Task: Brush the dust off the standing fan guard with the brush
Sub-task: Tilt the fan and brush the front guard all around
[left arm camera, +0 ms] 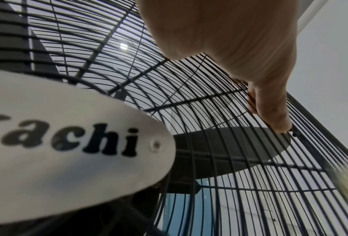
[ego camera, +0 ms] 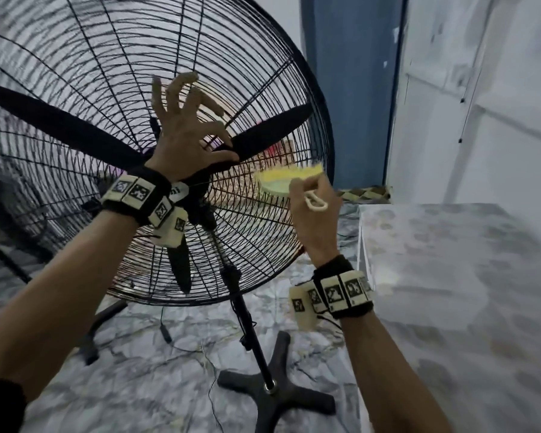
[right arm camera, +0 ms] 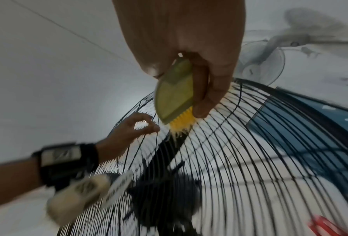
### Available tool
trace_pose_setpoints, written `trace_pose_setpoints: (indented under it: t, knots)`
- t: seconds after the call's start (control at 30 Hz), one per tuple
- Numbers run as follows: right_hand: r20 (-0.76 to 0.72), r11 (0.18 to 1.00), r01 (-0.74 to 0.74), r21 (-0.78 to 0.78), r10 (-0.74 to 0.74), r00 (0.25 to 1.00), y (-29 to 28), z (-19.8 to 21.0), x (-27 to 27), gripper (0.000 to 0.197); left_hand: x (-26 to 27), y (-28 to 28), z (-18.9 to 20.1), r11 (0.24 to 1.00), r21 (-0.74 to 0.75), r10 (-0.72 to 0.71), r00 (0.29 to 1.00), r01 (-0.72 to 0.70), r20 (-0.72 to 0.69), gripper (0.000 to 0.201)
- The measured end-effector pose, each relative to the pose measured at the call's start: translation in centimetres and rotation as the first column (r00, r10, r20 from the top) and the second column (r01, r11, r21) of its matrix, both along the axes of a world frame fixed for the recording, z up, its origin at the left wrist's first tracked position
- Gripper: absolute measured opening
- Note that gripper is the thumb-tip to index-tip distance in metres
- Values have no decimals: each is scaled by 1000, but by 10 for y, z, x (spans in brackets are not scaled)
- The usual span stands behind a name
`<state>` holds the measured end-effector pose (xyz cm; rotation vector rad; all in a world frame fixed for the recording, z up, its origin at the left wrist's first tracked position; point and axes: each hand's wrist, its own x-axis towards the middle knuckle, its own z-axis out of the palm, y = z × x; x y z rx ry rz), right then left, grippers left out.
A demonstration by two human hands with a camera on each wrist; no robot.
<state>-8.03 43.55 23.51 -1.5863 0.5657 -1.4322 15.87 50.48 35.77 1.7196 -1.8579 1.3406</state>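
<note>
- Bristles of the pale green plastic brush with yellow bristles (ego camera: 281,179) press on the right side of the round black wire guard of the standing fan (ego camera: 263,89), so brushing looks under way.
- The right hand (ego camera: 317,214) is wrapped around the brush handle.
- The left hand (ego camera: 188,132) has spread, bent fingers (left arm camera: 270,108) touching the wires near the middle, seemingly steadying the guard; nothing is held.
- Next, I'd guess, come further strokes along uncleaned wires, with light pressure.
- No containers are visible.

Black wire fan guard (ego camera: 113,89), round and upright; green brush (ego camera: 281,182) with yellow bristles against its right side.
</note>
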Motion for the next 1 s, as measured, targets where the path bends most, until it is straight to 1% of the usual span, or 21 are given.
trace_pose_setpoints:
  t: [0.07,0.13,0.17,0.2,0.27,0.3,0.33,0.37,0.43,0.5,0.53,0.57,0.63,0.7,0.73,0.77,0.83,0.87,0.9,0.93,1.0]
  knots:
    - [-135,999,-37,34,42,990,5,-13,-2,16,1,1,-2,1000,0,-12,1000,12,-7,39]
    - [-323,990,-80,119,114,940,7,-24,-4,16,-1,3,-4,998,-39,-39,999,38,-15,40]
    - [-356,990,-75,116,112,928,6,-26,-6,16,-2,4,-4,996,-52,-67,998,66,-18,39]
    - [-327,994,-63,87,88,941,4,-24,-8,15,-5,4,-3,993,-62,-98,995,97,-15,38]
    - [-147,1000,-21,8,22,989,-1,-9,-11,15,-13,4,1,989,-70,-130,991,130,-2,37]
    - [-72,1000,0,-25,-2,997,-3,-3,-10,16,-13,4,2,989,-81,-122,993,122,6,37]
    - [-34,999,5,-41,-6,999,-3,0,-8,16,-11,5,1,991,-81,-102,995,102,4,38]
    - [-51,999,1,-41,-4,999,-3,-4,-6,17,-9,6,1,994,-72,-78,997,78,-8,39]
    - [-207,999,-47,-5,45,977,-2,-22,-3,16,-7,5,0,999,-29,-28,999,28,-30,42]
    - [-397,994,-108,17,106,912,-2,-41,-7,17,-9,4,-1,999,-9,-31,999,31,-25,44]
    - [-417,993,-117,-12,101,903,-4,-43,-10,17,-10,4,0,999,-11,-48,998,48,-26,44]
    - [-375,993,-106,-45,82,923,-5,-39,-14,16,-10,4,1,998,-19,-65,997,65,-34,44]
    - [-204,996,-26,-88,8,979,-9,-20,-23,15,-8,4,0,995,-43,-96,993,93,-62,44]
    - [-70,998,53,-42,-56,996,-17,-7,-27,15,-7,6,-2,994,-58,-102,992,98,-70,43]
    - [-78,999,42,18,-40,996,-19,-9,-29,15,-6,7,-3,994,-54,-100,993,97,-68,43]
    - [-140,996,6,86,6,990,-20,-14,-29,14,-5,7,-4,993,-62,-100,994,96,-54,42]
    - [-313,978,-99,185,154,937,-19,-32,-29,16,-4,5,-4,991,-101,-93,995,89,-32,42]
    - [-333,970,-119,213,187,924,-17,-39,-32,16,-3,5,-4,989,-112,-99,994,94,-42,43]
    - [-291,968,-126,215,187,938,-17,-39,-35,17,-3,4,-5,987,-119,-115,992,107,-57,43]
    - [-219,978,-120,168,156,963,-21,-34,-36,18,-3,4,-5,985,-131,-123,990,114,-64,43]
    - [-74,995,-103,16,104,992,-27,-13,-37,20,-3,5,-6,986,-137,-105,994,98,-43,43]
